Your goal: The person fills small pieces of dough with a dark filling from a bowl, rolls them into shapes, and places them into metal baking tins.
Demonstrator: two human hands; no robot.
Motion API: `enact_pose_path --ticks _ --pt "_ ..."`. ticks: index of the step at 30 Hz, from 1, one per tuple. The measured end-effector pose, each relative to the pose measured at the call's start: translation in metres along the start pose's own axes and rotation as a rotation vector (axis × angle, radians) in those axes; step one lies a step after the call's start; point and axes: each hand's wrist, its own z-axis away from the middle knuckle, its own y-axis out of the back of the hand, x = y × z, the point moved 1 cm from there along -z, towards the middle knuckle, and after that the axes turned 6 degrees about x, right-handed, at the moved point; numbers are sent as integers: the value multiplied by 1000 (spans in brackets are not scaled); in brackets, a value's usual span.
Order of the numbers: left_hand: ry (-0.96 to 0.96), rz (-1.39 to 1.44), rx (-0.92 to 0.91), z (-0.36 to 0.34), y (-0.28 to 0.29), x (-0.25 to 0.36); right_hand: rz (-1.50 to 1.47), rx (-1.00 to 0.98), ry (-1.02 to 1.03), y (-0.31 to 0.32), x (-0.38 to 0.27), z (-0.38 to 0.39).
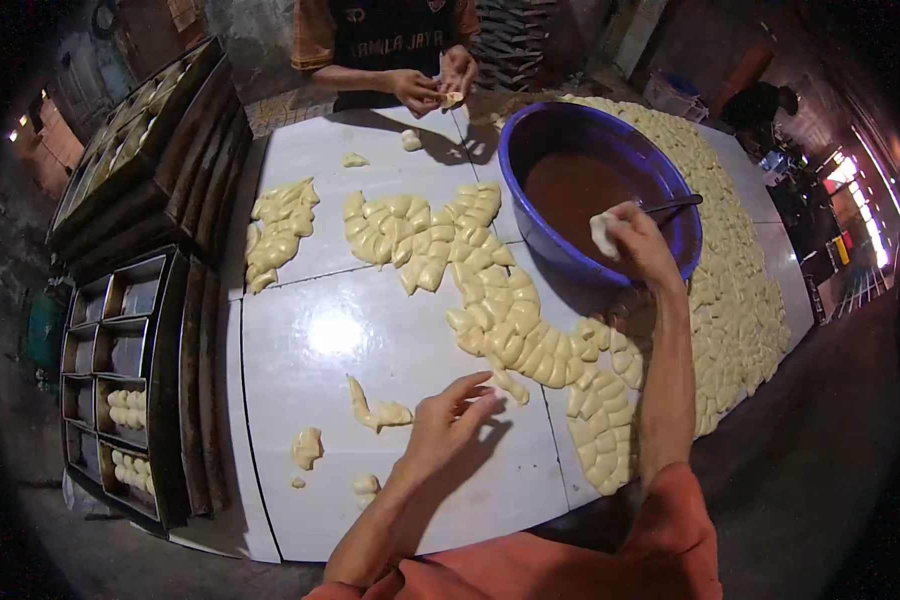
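Observation:
My right hand [642, 242] is closed on a soft white lump [604, 236], held over the near side of a blue plastic tub [560, 258]. Whether the lump is dough or cloth I cannot tell. Brown filling [580, 190] lies in the tub, and a dark handle [675, 203] leans on its right rim. My left hand [457, 412] is low over the white tabletop with fingers apart and nothing visible in them. Just beyond its fingertips lies a strip of dough [511, 387], beside a curving band of pale yellow dough pieces [515, 320].
Many flattened dough pieces [735, 290] cover the table's right side. Loose dough scraps [375, 410] lie left of my left hand. Stacked metal baking trays [120, 350] stand along the left edge, some compartments holding dough. Across the table a co-worker's hands [435, 85] handle a small dough piece.

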Motion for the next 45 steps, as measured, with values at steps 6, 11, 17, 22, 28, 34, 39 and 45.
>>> enact_pose_path --ticks 6,11,17,22,28,34,39,45 --pt "130 -49 43 9 18 1 972 -685 -203 -12 56 -45" --pt "156 -182 -36 12 23 -5 834 -618 -151 -3 69 -54" --pt "67 -146 -63 8 20 -2 16 -293 -190 -35 14 -28" --pt "1 -27 -84 -15 -1 -2 -392 -133 -217 -79 -29 44" --pt "30 636 113 -18 -5 -2 -709 -190 -375 -166 10 140" --pt "154 916 380 18 48 -39 -624 -342 -438 -208 32 193" --pt "50 773 470 39 79 -50 -64 -337 44 -255 20 239" --pt "47 497 502 49 88 -45 204 -169 255 -277 30 255"
